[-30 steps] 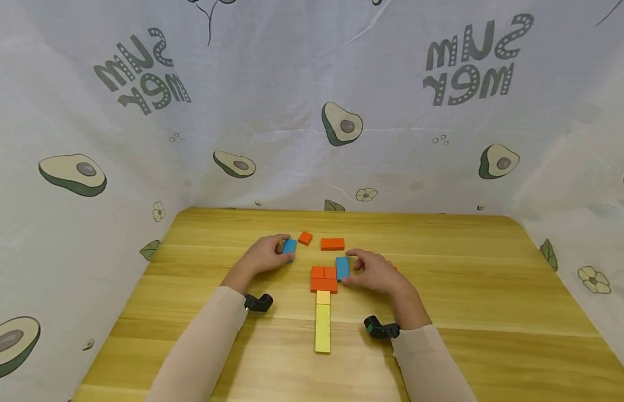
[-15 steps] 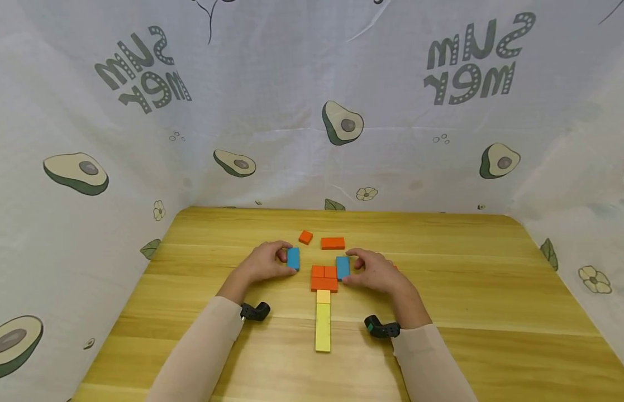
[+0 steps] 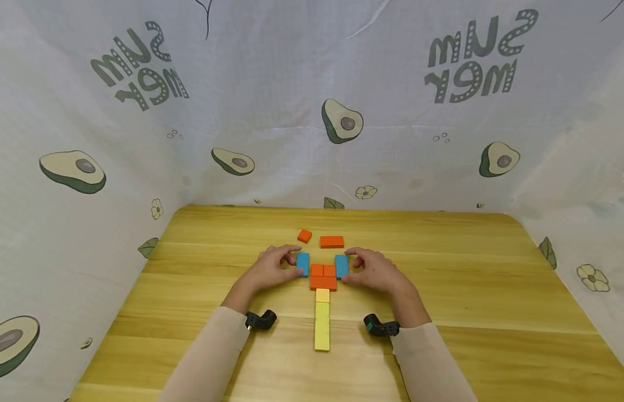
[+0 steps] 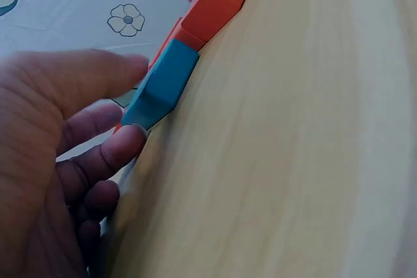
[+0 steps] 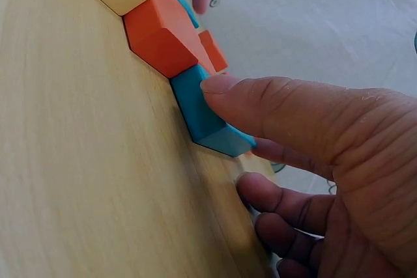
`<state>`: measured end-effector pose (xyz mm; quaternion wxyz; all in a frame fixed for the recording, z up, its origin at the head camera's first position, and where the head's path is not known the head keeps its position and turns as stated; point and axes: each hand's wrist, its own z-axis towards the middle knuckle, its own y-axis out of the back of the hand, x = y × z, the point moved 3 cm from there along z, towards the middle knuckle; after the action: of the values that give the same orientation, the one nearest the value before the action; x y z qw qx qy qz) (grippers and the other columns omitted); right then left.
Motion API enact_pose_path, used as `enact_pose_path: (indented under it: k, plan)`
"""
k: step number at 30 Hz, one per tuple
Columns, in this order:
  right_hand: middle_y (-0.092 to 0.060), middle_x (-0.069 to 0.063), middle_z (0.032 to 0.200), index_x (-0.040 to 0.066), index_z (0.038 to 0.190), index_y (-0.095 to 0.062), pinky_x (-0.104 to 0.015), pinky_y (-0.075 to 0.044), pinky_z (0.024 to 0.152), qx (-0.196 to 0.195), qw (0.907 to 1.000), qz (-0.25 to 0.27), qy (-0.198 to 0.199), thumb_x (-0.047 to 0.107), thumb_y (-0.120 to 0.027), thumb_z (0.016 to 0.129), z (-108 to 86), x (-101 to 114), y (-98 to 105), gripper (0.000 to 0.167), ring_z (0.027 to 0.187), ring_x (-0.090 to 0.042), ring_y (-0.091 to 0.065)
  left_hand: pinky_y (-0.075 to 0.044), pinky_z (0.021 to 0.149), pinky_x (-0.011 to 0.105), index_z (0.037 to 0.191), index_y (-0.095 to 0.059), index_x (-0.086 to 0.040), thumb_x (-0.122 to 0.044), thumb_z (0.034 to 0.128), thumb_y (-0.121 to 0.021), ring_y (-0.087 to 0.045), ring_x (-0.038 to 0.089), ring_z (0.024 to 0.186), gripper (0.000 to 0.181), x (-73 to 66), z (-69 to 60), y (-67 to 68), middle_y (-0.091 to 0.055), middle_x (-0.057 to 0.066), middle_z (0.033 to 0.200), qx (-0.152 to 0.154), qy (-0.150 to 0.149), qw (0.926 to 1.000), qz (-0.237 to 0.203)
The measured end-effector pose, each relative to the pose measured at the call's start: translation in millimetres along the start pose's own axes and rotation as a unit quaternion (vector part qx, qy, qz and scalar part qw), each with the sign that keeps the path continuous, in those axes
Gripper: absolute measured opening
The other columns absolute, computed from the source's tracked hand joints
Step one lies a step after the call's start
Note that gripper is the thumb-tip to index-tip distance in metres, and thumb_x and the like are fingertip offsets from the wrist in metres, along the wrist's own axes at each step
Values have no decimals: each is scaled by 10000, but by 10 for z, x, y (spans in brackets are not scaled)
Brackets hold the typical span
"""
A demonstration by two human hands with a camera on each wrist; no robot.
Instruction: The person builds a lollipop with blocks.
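Note:
In the head view my left hand (image 3: 273, 269) holds a blue block (image 3: 303, 264) lying flat, thumb at its near end and index finger by its far end. My right hand (image 3: 374, 271) holds a matching blue block (image 3: 342, 267) the same way. That right block sits against the right side of several red-orange blocks (image 3: 323, 282); a narrow gap shows between them and the left one. Below these, a small pale yellow block (image 3: 322, 295) and a long yellow-green block (image 3: 322, 326) run toward the front. The left wrist view shows the thumb beside the left blue block (image 4: 163, 86).
Beyond the hands lie a small red-orange square block (image 3: 304, 235) and a red-orange oblong block (image 3: 332, 242). A bit of red-orange (image 3: 394, 267) peeks out behind the right hand. A printed white cloth (image 3: 291, 111) surrounds the wooden table (image 3: 492, 279).
My left hand has brought its blue block right and nearer, from beside the small red-orange square to close by the red-orange group. My right hand and its blue block have stayed put.

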<state>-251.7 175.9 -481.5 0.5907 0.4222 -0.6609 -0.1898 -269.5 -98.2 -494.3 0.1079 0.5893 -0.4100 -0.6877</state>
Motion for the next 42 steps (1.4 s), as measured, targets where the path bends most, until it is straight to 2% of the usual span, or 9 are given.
enact_pose_path:
  k: [4,10,22,42]
  plan:
    - [-608,-77,1129,147,1416,-575,-456,-472,909,-17,10000,38,6,342,-828,861,-6,-1,-1,640,1005,-252,-532,-280,971,432,1364,-642,-200,-324,947,-735,-445,164,945,445,13,-12,-20,-615,-75,992,-119,-96,9999,-10]
    - [-605,-72,1129,150,1415,-577,-450,-455,901,-36,10000,2,23,349,-813,872,-12,-2,13,625,1013,-258,-519,-260,918,398,1375,-656,-213,-341,945,-737,-434,159,906,456,18,-6,-51,-611,-84,968,-241,-210,9994,118]
    - [-614,-72,1127,138,1396,-588,-474,-472,911,-31,10000,59,49,345,-822,865,-9,-17,-8,616,1015,-250,-533,-262,902,392,1401,-642,-257,-369,957,-718,-418,147,894,464,28,-32,-85,-592,-93,949,-402,-255,9976,506]
    - [-618,-66,1127,144,1384,-595,-477,-468,924,-97,9999,17,-46,350,-830,857,-18,-5,-14,613,1023,-246,-539,-267,911,404,1397,-649,-263,-373,954,-721,-405,131,867,462,51,-50,-106,-589,-107,937,-552,-378,9961,578]
